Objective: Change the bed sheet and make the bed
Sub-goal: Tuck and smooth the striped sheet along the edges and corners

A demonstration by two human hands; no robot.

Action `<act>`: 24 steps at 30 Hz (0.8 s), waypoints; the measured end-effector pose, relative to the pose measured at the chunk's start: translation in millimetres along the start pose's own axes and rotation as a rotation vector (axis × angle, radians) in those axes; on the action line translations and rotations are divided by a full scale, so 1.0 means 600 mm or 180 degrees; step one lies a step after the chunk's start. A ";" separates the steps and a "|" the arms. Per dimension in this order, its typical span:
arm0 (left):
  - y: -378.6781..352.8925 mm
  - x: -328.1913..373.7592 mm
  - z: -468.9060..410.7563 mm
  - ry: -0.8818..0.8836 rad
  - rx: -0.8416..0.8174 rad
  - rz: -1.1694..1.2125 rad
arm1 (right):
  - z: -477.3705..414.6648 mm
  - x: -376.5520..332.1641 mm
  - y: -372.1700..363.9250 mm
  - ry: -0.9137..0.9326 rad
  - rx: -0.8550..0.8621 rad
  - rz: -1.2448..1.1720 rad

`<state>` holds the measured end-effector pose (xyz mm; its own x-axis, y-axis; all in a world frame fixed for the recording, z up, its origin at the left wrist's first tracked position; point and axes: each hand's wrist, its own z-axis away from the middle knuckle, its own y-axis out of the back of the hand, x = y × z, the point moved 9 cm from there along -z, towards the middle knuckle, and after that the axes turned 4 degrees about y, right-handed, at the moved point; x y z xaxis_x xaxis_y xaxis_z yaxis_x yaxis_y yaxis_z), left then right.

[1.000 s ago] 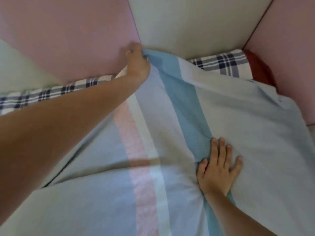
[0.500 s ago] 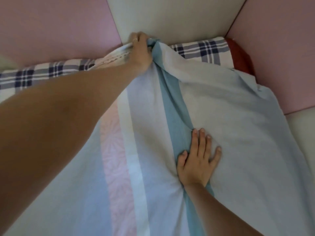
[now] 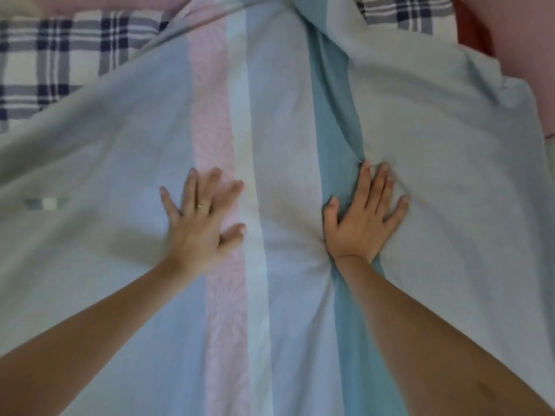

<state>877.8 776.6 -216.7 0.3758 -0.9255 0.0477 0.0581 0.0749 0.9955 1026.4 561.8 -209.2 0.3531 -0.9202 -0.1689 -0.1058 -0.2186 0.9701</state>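
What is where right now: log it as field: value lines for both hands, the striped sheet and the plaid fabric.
left hand: open, flat on the striped sheet, fingers spread over its pink stripe
right hand: open, flat on the teal stripe, creases gathering at its wrist
striped sheet: spread out, wrinkled
plaid fabric: uncovered at far left and far right

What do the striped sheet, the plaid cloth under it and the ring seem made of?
Striped sheet: thin matte woven cloth, probably cotton; it puckers at the right hand. Plaid cloth: matte woven fabric, flat check pattern. Ring on the left hand: likely metal, a pale glint; too small to confirm.
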 end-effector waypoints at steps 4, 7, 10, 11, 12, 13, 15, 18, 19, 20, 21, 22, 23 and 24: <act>-0.006 -0.078 -0.090 0.1231 -0.0122 0.0153 | 0.006 -0.008 0.002 0.0095 0.0102 0.0111; -0.001 -0.079 -0.112 0.1335 -0.0052 0.0178 | 0.013 -0.078 0.005 0.1646 0.0013 0.0071; 0.004 -0.085 -0.112 0.1184 0.0280 0.0186 | 0.087 -0.147 -0.012 0.4891 -0.0745 0.0114; 0.005 -0.089 -0.113 0.1152 0.0345 0.0195 | 0.055 -0.134 -0.015 0.5203 -0.0823 0.0352; 0.005 -0.088 -0.112 0.1128 0.0381 0.0216 | -0.008 -0.118 -0.017 0.5010 -0.0684 0.0639; 0.005 -0.084 -0.112 0.1103 0.0380 0.0247 | -0.094 -0.098 -0.018 0.4405 -0.0532 0.0913; 0.005 -0.079 -0.116 0.1017 0.0402 0.0255 | -0.265 -0.042 -0.004 0.2624 -0.0534 0.1194; 0.006 -0.084 -0.105 0.1102 0.0478 0.0287 | -0.382 -0.007 -0.004 0.0829 -0.0832 0.1095; 0.009 -0.082 -0.109 0.1084 0.0489 0.0283 | -0.391 -0.017 -0.001 0.0466 -0.0908 0.0980; 0.014 -0.083 -0.113 0.1090 0.0502 0.0277 | -0.394 -0.035 0.004 0.0200 -0.0928 0.0801; 0.016 -0.085 -0.115 0.1092 0.0497 0.0276 | -0.392 -0.055 0.011 0.0121 -0.0869 0.0626; 0.018 -0.087 -0.115 0.1087 0.0510 0.0272 | -0.384 -0.085 0.020 0.0347 -0.0715 0.0471; 0.016 -0.086 -0.114 0.1074 0.0476 0.0265 | -0.362 -0.130 0.029 0.0959 -0.0481 0.0339; 0.015 -0.084 -0.114 0.1055 0.0454 0.0237 | -0.311 -0.183 0.034 0.1943 -0.0317 0.0222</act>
<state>922.5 849.1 -215.5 0.6548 -0.7470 0.1148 -0.1016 0.0635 0.9928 1159.0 719.3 -138.2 0.8194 -0.5732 -0.0028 -0.0710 -0.1063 0.9918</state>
